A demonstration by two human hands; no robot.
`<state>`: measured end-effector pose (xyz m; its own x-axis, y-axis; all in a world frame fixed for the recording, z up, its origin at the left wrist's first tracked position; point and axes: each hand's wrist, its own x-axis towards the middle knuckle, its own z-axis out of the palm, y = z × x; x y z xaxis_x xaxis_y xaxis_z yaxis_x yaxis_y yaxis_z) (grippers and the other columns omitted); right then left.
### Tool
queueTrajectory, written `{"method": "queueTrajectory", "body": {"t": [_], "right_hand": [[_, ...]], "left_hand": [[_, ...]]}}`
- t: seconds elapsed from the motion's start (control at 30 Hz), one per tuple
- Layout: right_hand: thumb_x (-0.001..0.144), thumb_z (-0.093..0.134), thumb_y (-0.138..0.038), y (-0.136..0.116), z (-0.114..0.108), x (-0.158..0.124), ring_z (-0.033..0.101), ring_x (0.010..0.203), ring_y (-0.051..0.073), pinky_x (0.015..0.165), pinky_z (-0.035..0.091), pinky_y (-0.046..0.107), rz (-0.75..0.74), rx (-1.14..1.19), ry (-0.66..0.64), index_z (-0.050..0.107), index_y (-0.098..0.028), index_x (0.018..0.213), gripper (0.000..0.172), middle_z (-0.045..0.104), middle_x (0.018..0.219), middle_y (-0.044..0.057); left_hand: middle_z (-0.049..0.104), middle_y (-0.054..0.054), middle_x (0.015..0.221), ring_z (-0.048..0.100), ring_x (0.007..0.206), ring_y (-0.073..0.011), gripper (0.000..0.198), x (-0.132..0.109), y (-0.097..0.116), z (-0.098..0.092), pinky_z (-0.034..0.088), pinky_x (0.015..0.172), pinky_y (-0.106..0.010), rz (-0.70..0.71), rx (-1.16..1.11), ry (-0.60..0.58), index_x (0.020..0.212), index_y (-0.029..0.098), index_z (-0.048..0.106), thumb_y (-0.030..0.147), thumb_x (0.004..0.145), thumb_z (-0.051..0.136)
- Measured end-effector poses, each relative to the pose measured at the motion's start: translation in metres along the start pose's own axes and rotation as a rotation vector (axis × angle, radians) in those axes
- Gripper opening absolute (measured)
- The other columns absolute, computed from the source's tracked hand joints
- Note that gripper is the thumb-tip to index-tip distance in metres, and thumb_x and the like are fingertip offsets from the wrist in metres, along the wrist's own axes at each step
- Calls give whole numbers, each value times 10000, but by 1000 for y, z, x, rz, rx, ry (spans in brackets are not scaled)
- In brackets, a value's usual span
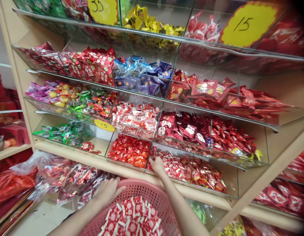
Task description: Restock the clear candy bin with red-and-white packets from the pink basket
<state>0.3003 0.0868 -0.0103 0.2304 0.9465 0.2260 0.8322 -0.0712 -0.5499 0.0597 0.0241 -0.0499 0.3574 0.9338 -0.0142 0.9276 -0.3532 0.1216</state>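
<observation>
My left hand grips the rim of a pink perforated plastic basket, its thumb lying over the inner side. Inside the basket is a heap of red-and-white wrapped candies. My right hand reaches past the basket into a bottom-row bin of small red-and-white wrapped candies. Its fingers are curled together at the bin's left side; whatever they hold is hidden. Just left of that hand, behind a clear divider, lies a bin of orange-red wrapped candies.
Clear-fronted shelves rise in tiers, with blue-purple packets, red packets and green-wrapped sweets. A wooden ledge runs below the bins. Bagged sweets sit under it at left. A yellow price tag hangs on one bin.
</observation>
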Motion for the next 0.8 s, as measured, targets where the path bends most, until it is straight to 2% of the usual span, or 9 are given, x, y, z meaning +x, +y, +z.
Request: {"method": "queueTrajectory", "body": {"t": [0.17,0.3,0.4,0.47,0.57,0.7,0.8], "right_hand": [[792,410,-316,5,2,-2,618,723,211,577,363,266,26,-14,31,638,-193,701,275,675,760,104],[741,455,-290,4,4,-4,614,725,212,587,360,266,27,-10,62,635,-201,669,213,673,726,88],[725,468,-294,2,4,-4,608,714,201,611,375,262,27,68,132,639,-196,676,203,675,711,71],[735,458,-309,4,-3,-2,604,701,181,629,391,246,30,189,190,643,-181,723,225,679,730,59],[762,421,-315,15,-27,2,603,707,169,640,404,230,10,261,226,635,-149,784,271,683,780,70],[786,418,-312,38,-69,3,606,758,192,632,385,246,16,-48,159,609,-151,861,260,667,805,94],[797,428,-305,49,-84,-4,611,791,223,610,366,266,28,-334,52,569,-159,967,265,648,858,119]], "left_hand": [[608,-142,896,579,871,-331,512,3,0,4,440,741,-464,1,22,13,1071,106,534,508,876,283],[613,-137,895,584,858,-329,518,4,-1,6,445,735,-463,6,27,10,1059,104,535,511,878,271],[616,-133,897,585,862,-326,533,4,-4,8,449,729,-465,13,17,11,1081,103,522,516,881,251],[617,-128,895,585,860,-331,528,5,-5,10,447,723,-470,8,20,9,1082,110,519,517,879,251],[619,-123,888,584,853,-337,521,6,-7,11,443,717,-476,11,20,10,1068,117,523,517,878,248],[618,-125,874,586,844,-336,514,8,-5,10,447,707,-472,18,0,11,1038,120,528,516,878,241],[616,-124,876,587,848,-328,508,9,-3,12,446,712,-467,17,-5,15,1036,121,526,512,880,242]]}}
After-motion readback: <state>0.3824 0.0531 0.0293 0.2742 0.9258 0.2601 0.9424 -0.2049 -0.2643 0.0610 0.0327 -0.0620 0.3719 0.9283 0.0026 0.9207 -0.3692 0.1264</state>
